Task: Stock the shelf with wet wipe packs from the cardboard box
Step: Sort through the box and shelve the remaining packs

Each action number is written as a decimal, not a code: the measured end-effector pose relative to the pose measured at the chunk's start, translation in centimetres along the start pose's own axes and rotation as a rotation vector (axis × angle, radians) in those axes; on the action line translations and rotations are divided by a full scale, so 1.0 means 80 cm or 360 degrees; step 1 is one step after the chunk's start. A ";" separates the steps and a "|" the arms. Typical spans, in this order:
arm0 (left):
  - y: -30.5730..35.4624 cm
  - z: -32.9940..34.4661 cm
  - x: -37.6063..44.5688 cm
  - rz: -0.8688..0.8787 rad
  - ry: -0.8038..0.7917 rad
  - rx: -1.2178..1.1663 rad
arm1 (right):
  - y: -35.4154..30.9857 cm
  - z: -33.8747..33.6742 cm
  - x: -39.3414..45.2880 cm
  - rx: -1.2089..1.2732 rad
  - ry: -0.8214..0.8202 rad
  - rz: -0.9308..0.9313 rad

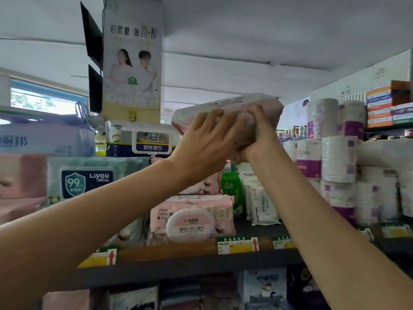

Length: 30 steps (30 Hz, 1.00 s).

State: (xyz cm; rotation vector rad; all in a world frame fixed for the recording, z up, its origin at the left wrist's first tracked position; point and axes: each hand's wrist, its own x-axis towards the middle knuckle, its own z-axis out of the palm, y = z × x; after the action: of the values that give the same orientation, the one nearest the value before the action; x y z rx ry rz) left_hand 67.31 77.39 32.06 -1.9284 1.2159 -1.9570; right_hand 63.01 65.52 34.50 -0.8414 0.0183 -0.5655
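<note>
Readable labels: a pink wet wipe pack [192, 220] standing on the shelf [178, 262] carries an oval white flip lid printed "Liyou". To its left, a pale green pack [89, 177] shows a dark label with a shield, "99" and "Liyou". Above and behind, a white and navy pack [143, 139] with a rectangular lid also reads "Liyou" at its upper left corner. A toilet roll bundle [309, 157] at right bears purple bands and lettering that appears to read "ANYA". Price tags [238, 245] with red arrows are fixed to the shelf's front edge; their small print cannot be read.

Materials: the packs are soft, glossy plastic film, pillow-shaped with crimped ends. The toilet rolls are cylindrical and wrapped in clear film. The shelf board is dark with a flat front edge.

Grip: a held pink and white pack [225, 117] is raised above the shelved pink pack, tilted, well clear of the shelf. The left hand [207, 142] lies flat against its near face, fingers straight and spread. The right hand [259, 135] grips its lower right part, fingers curled around the edge. Print on the held pack is too blurred to read.
</note>
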 end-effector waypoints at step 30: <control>0.000 -0.001 -0.119 -0.0648 -0.0559 -0.0641 | 0.088 -0.086 0.005 -0.3097 -0.0444 -0.1678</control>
State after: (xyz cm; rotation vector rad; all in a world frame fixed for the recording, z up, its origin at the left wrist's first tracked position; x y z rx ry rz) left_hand 68.82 83.21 24.64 -2.7659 1.2621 -1.4916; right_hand 65.05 64.25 24.96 -2.8994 -0.1721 -1.4173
